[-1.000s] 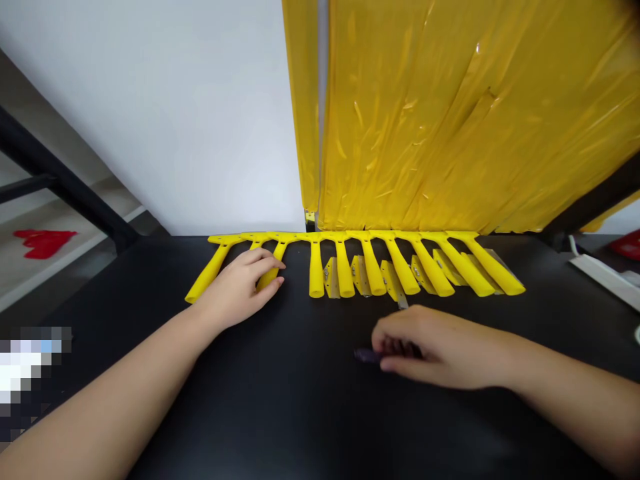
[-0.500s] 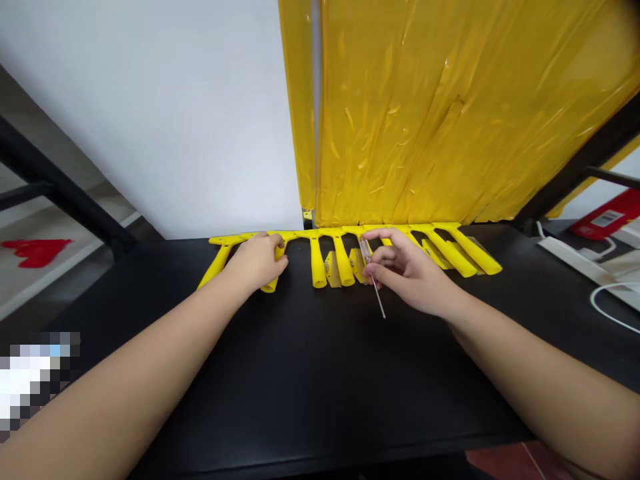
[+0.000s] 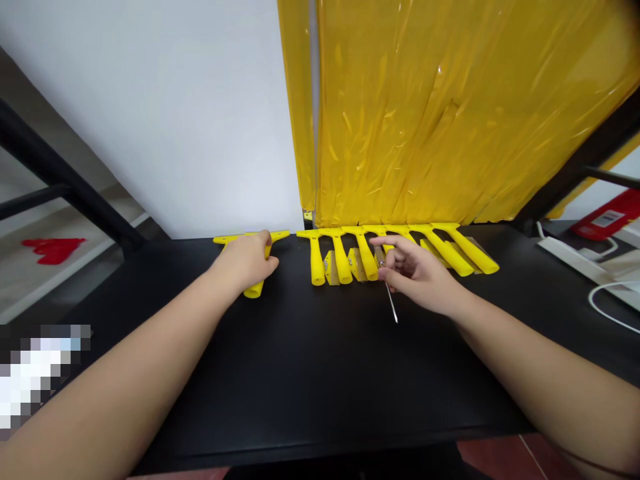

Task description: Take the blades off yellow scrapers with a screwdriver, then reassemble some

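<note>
My left hand (image 3: 249, 257) is closed around a yellow T-shaped handle (image 3: 254, 291) at the left of the table. Its crossbar shows on both sides of the hand, while most of the grip is covered. In my right hand (image 3: 413, 270) a thin screwdriver (image 3: 391, 303) is held between thumb and fingers, its metal shaft slanting down toward the table and its clear handle mostly hidden. Beside and behind that hand runs a row of several more yellow T-shaped handles (image 3: 341, 260). Small metal plates (image 3: 357, 265) lie between some of them.
Everything lies on a black table (image 3: 300, 373). A white panel (image 3: 200, 120) and a yellow plastic sheet (image 3: 425, 120) rise behind it. At right are a white power strip (image 3: 570, 263), a white cable (image 3: 595, 303) and a red package (image 3: 607, 217). A red item (image 3: 55, 250) lies beyond the left edge.
My left hand has shifted left with the yellow handle, opening a gap beside the row. Another handle at far left no longer shows. My right hand has moved slightly right with the screwdriver.
</note>
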Available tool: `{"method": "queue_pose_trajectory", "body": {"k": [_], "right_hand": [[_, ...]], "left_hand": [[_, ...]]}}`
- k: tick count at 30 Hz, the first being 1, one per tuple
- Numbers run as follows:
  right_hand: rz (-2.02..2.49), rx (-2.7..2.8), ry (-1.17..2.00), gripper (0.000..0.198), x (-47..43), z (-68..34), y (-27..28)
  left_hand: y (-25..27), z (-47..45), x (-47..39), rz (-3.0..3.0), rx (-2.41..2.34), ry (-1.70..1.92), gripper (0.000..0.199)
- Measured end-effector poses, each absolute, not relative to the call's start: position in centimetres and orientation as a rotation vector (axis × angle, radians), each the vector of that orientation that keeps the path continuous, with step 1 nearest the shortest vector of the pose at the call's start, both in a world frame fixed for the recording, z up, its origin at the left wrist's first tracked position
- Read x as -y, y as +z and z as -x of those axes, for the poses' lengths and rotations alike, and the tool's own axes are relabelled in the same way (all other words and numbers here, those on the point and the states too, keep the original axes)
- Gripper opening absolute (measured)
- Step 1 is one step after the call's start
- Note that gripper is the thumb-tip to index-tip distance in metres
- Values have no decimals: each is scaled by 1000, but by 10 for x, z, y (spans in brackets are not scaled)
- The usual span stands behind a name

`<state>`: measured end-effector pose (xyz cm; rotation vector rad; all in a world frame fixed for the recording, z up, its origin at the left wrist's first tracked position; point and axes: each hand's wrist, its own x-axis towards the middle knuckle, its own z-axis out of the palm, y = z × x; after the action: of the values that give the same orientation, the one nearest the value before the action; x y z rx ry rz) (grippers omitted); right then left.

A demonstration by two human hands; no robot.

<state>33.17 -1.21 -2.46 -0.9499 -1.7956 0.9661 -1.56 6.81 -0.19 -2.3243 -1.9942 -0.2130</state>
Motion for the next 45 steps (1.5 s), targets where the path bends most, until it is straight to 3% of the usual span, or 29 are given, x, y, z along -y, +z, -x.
{"method": "queue_pose_trajectory", "body": {"k": [3, 7, 13, 23, 30, 41, 45], "right_hand": [[933, 1720, 971, 60, 12, -333, -25], [899, 1652, 933, 47, 10, -332, -27], [805, 1526, 882, 41, 11, -326, -31], [687, 1617, 917, 33, 15, -313, -48], [688, 1592, 949, 34, 15, -313, -50], [608, 1693, 761, 44, 21, -311, -57], [572, 1549, 774, 26, 25, -310, -46]], "left_hand": [[27, 25, -50, 2278, 1902, -155, 44], [50, 10, -11, 2653, 1666, -180, 56], [24, -43, 29, 3350, 998, 32, 72], [-9, -53, 22, 3447, 763, 49, 68], [-17, -52, 19, 3507, 844, -101, 45], [-17, -51, 17, 3556, 704, -246, 50], [-17, -53, 16, 3564, 630, -252, 55]]}}
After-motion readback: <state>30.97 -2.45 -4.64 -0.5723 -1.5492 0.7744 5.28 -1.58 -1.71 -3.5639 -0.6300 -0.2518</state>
